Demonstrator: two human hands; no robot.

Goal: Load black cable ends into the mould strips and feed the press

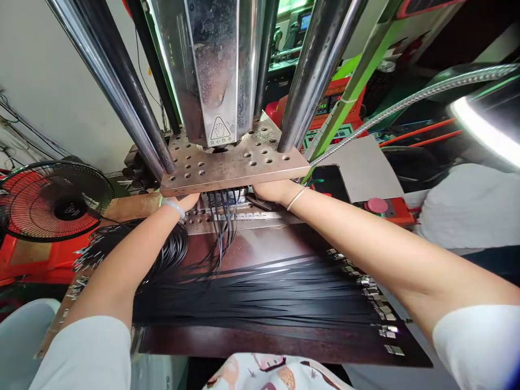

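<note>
Both of my arms reach under the thick drilled metal plate [239,170] of an upright press. My left hand [190,201] is at the plate's left underside, its fingers mostly hidden. On the other side, my right hand [274,190] also goes beneath the plate, fingers out of sight. A dark handle-like piece [264,205] lies just below the right hand; whether I grip it is unclear. Between the hands, several thin black cables [221,216] hang forward from a metal mould [239,200]. A metal scale strip [255,215] runs along the press bed in front.
Many black cables [252,298] with metal connectors [376,303] lie across the brown table [244,341]. A coiled cable bundle [174,244] sits at left, near a fan [69,206]. Steel columns [122,97] flank the press. A red button [377,205] and a bright lamp [487,130] are at right.
</note>
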